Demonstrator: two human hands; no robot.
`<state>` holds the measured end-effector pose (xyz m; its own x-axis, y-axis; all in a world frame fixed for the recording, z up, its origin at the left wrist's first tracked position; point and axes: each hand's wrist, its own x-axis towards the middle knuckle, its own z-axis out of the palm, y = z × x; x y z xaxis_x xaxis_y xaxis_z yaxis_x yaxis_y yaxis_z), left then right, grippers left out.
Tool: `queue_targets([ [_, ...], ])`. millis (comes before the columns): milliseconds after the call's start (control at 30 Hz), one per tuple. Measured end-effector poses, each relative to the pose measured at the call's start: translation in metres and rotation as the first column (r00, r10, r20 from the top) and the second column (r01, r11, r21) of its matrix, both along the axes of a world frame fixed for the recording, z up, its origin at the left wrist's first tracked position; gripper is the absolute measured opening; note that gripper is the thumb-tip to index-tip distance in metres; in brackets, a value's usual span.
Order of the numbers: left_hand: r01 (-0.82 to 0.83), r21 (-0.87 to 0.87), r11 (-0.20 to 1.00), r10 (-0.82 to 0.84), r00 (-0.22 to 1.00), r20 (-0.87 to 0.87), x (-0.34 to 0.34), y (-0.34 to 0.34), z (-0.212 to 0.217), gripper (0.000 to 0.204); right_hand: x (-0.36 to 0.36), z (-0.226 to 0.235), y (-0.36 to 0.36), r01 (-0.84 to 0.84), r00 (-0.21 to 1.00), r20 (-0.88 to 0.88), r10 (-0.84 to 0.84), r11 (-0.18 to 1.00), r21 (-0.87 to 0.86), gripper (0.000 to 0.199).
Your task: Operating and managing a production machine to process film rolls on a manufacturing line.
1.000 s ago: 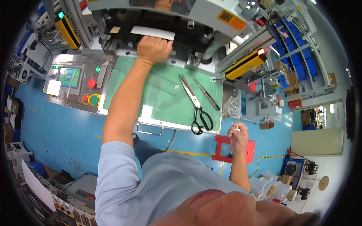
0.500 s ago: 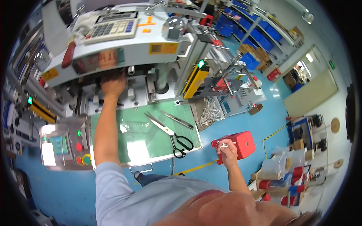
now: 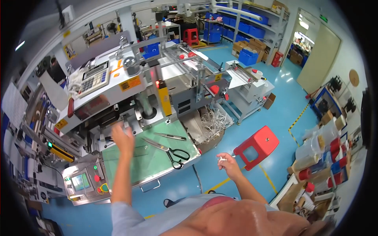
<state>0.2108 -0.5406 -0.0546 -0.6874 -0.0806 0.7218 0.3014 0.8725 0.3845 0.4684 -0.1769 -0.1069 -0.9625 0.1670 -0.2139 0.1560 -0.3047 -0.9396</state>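
Left hand (image 3: 124,138) is raised over the green cutting mat (image 3: 157,157), fingers loosely spread, holding nothing; it sits just in front of the machine's dark feed opening (image 3: 118,114). Motion blur softens the fingertips, so contact with the mat cannot be told.

Right hand (image 3: 229,164) hangs off the counter's right edge, above the blue floor (image 3: 252,118), thumb and forefinger pinching a small white piece (image 3: 221,159); what the piece is cannot be made out.

On the mat, right of the left hand: black-handled scissors (image 3: 168,149), blades shut and pointing toward the left hand, handles toward the mat's near right corner. Just beyond them lies a slim metal tool (image 3: 170,136), likely tweezers, apart from the scissors.

Surroundings: the grey-and-white machine (image 3: 130,84) stands behind the mat, with a calculator (image 3: 93,80) resting on its top cover. A control panel (image 3: 84,181) with a small screen and coloured buttons lies at the counter's near left corner. A bin of tangled white strip waste (image 3: 214,122) stands right of the mat. A red plastic stool (image 3: 258,145) stands on the floor just beyond the right hand. Rolls and containers crowd a cart (image 3: 319,165) at far right. Blue storage bins (image 3: 236,23) line shelves at the back.

Between the left hand and the scissors the mat is bare.
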Motion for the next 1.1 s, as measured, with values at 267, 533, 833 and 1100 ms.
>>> queue_targets([
  [267,0.459,0.602,0.654,-0.741,0.551,0.384,0.262,0.227,-0.057,0.033,0.024,-0.051,-0.005,-0.260,0.966,-0.016,0.259,0.963,-0.065,0.036],
  [533,0.133,0.813,0.567,-0.821,0.170,0.544,0.282,0.212,-0.115,0.026,0.054,-0.059,0.018,-0.422,0.906,0.045,0.420,0.904,0.063,0.047],
  [833,-0.024,0.816,0.577,-0.816,-0.040,0.576,0.277,0.222,-0.135,0.012,0.072,-0.082,0.029,-0.480,0.860,0.222,0.460,0.876,0.045,0.043],
  [1100,-0.352,0.751,0.559,-0.787,0.058,0.614,0.274,0.200,-0.182,0.015,0.081,-0.110,0.014,-0.345,0.871,0.302,0.389,0.920,-0.187,0.041],
])
